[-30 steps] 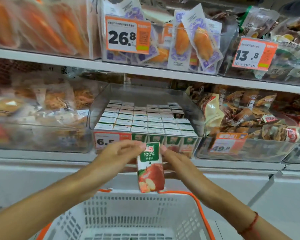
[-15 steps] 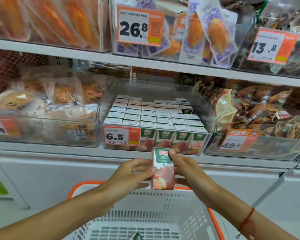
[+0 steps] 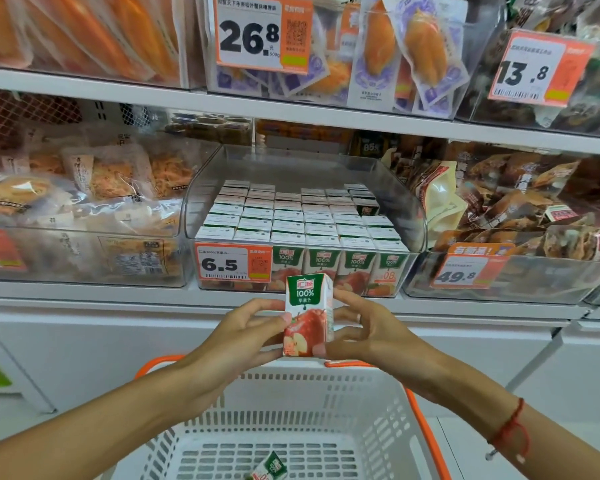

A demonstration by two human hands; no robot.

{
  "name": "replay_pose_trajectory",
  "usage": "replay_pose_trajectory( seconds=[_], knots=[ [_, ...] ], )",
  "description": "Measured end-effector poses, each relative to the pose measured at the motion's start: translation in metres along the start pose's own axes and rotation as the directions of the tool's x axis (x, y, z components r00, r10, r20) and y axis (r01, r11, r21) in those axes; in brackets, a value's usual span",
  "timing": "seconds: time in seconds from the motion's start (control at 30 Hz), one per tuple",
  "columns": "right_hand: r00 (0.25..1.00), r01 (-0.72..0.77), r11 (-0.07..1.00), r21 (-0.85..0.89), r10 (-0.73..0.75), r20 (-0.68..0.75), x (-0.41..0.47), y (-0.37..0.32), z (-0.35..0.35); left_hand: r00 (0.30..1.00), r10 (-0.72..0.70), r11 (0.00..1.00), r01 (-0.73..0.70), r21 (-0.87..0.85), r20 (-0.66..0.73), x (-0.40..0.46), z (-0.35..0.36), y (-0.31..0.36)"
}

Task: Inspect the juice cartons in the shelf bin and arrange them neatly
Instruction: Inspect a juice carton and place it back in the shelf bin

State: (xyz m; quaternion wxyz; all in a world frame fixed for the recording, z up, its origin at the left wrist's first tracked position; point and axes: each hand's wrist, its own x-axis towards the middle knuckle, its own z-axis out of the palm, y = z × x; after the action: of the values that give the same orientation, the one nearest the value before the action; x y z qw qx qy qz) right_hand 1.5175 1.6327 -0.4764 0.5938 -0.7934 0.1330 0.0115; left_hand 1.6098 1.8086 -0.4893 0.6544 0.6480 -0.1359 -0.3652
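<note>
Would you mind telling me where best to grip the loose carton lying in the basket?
Probably across its two narrow side faces, coming straight down from above: the carton lies tilted on the basket floor, with walls all round blocking any sideways approach.

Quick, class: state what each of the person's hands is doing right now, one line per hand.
Left hand: pinches the juice carton by its left side.
Right hand: holds the same carton by its right side and lower corner.

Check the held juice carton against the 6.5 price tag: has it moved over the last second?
Yes. The juice carton has shifted rightward relative to the 6.5 price tag, from below the tag's right edge to clearly right of it.
</note>
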Motion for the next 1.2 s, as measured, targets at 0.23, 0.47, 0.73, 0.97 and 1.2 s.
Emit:
replay_pose_trajectory(
  seconds=[0.23,0.47,0.73,0.97,1.2],
  knots=[
    [0.98,0.139,0.969,-0.203,-0.164,-0.113,-0.005,0.002,0.017,0.992,0.084,0.971,-0.06,0.23,-0.099,0.002,0.004,0.001],
    [0.993,0.092,0.996,-0.002,-0.092,-0.075,-0.004,-0.001,0.011,0.997,0.068,0.97,-0.057,0.237,-0.039,0.001,-0.002,0.005],
    [0.991,0.042,0.995,0.087,-0.031,-0.131,-0.001,-0.002,-0.001,0.995,0.046,0.968,-0.066,0.242,0.089,0.004,-0.004,0.008],
    [0.993,0.106,0.992,0.065,-0.103,-0.06,-0.003,-0.003,-0.004,0.987,0.156,0.94,-0.162,0.299,0.046,0.005,-0.007,0.007],
    [0.98,0.197,0.977,0.087,-0.198,0.009,-0.008,-0.007,-0.012,0.842,0.524,0.721,-0.517,0.461,0.124,0.002,-0.01,0.002]
  ],
)
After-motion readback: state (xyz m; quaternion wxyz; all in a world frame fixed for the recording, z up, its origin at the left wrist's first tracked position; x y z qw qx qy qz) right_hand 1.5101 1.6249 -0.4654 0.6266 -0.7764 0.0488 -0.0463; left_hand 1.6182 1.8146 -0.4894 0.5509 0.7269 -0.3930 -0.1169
